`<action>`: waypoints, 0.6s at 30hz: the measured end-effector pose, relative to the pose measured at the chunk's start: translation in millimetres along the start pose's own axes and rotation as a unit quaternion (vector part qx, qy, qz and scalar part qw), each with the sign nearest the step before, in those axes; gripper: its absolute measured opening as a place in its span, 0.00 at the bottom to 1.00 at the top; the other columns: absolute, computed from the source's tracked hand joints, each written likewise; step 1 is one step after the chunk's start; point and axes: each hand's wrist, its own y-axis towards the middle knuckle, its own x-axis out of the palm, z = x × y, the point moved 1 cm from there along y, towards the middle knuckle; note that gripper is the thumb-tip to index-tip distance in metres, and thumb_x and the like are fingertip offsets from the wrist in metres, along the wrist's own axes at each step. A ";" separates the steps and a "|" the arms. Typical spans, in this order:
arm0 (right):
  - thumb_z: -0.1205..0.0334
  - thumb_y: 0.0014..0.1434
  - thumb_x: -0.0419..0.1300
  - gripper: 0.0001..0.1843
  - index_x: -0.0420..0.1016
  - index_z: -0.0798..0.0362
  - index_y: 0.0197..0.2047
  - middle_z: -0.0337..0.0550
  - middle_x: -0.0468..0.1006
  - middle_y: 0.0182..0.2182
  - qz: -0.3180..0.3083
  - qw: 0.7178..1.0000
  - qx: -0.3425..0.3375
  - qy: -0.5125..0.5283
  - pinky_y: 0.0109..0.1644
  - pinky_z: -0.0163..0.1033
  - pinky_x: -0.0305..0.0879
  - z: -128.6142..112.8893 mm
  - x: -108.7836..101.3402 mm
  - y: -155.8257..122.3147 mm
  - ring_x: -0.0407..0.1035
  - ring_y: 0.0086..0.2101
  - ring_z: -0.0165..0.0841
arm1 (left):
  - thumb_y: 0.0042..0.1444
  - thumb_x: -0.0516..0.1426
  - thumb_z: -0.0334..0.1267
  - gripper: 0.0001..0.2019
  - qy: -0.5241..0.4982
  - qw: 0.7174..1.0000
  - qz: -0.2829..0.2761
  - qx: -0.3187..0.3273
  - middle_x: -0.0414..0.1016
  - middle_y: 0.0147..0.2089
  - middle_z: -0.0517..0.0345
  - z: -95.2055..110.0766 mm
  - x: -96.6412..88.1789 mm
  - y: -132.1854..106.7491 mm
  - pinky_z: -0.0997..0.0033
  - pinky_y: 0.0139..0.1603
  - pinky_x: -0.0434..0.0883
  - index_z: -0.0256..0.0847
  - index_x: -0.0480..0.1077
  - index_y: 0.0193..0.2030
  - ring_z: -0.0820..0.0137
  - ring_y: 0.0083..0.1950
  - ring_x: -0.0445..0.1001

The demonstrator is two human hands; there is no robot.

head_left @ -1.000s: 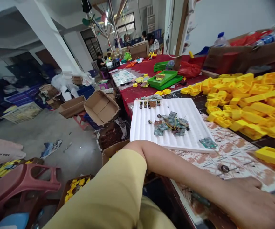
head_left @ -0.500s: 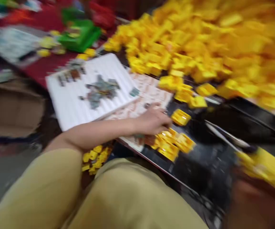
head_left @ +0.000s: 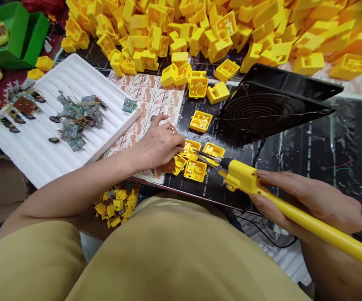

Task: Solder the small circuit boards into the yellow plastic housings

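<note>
My right hand (head_left: 312, 200) is wrapped round a yellow soldering iron (head_left: 246, 179). Its dark tip points left and reaches a small yellow plastic case (head_left: 191, 149), open side up on the dark bench. At that case's left edge, my left hand (head_left: 158, 144) has its fingertips curled and pressed against it, with one finger sticking out away from the rest. More open cases lie close by, such as one at the front (head_left: 195, 170) and one behind (head_left: 201, 121). A brown board (head_left: 168, 166) shows partly beneath my left hand.
A white foam board (head_left: 105, 133) at left carries circuit boards with wires. Yellow cases (head_left: 155, 37) are heaped along the back. A black fan (head_left: 262, 108) leans at right. Green bins (head_left: 14, 37) stand at the far left, and more yellow pieces (head_left: 118, 205) sit below the bench edge.
The soldering iron has come in from the right, held in my right hand, and its tip is now at the case. My left hand stays by the cases. The view has shifted and sharpened.
</note>
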 end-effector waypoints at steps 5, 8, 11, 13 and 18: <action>0.71 0.58 0.69 0.22 0.73 0.55 0.55 0.41 0.83 0.35 -0.005 0.996 -0.074 0.056 0.38 0.35 0.79 7.5 11.3 3.1 0.79 0.35 0.33 | 0.65 0.53 0.35 0.13 0.027 1.000 -0.010 0.003 0.79 0.30 0.57 4.2 -1.3 -0.4 0.42 0.65 0.63 0.40 0.78 0.34 0.63 0.43 0.76; 0.71 0.58 0.69 0.17 0.73 0.52 0.49 0.39 0.81 0.31 -0.014 0.993 -0.096 0.069 0.36 0.35 0.79 3.3 13.1 6.6 0.78 0.31 0.32 | 0.64 0.52 0.33 0.13 0.014 1.000 -0.006 0.002 0.80 0.30 0.57 6.0 -2.6 -1.3 0.41 0.66 0.62 0.40 0.77 0.34 0.63 0.43 0.75; 0.70 0.59 0.69 0.13 0.73 0.52 0.45 0.38 0.80 0.29 -0.017 0.992 -0.109 0.061 0.36 0.33 0.79 0.8 13.6 12.2 0.76 0.29 0.30 | 0.64 0.52 0.32 0.13 0.015 1.000 -0.001 0.002 0.80 0.31 0.57 6.5 -1.2 -1.7 0.41 0.66 0.63 0.39 0.77 0.34 0.63 0.43 0.75; 0.70 0.59 0.69 0.11 0.72 0.52 0.42 0.38 0.80 0.29 -0.021 0.992 -0.116 0.053 0.37 0.33 0.79 -0.1 14.1 16.7 0.76 0.29 0.29 | 0.65 0.52 0.35 0.13 0.020 1.000 -0.001 0.002 0.80 0.31 0.56 6.7 0.2 -1.6 0.41 0.66 0.63 0.39 0.77 0.33 0.62 0.43 0.75; 0.70 0.61 0.67 0.07 0.73 0.55 0.39 0.42 0.81 0.30 -0.051 0.982 -0.179 0.030 0.41 0.33 0.79 -1.2 13.0 32.1 0.77 0.31 0.28 | 0.64 0.53 0.36 0.13 0.027 1.000 -0.007 -0.004 0.80 0.30 0.55 7.8 0.2 -0.5 0.40 0.68 0.61 0.40 0.77 0.33 0.62 0.43 0.74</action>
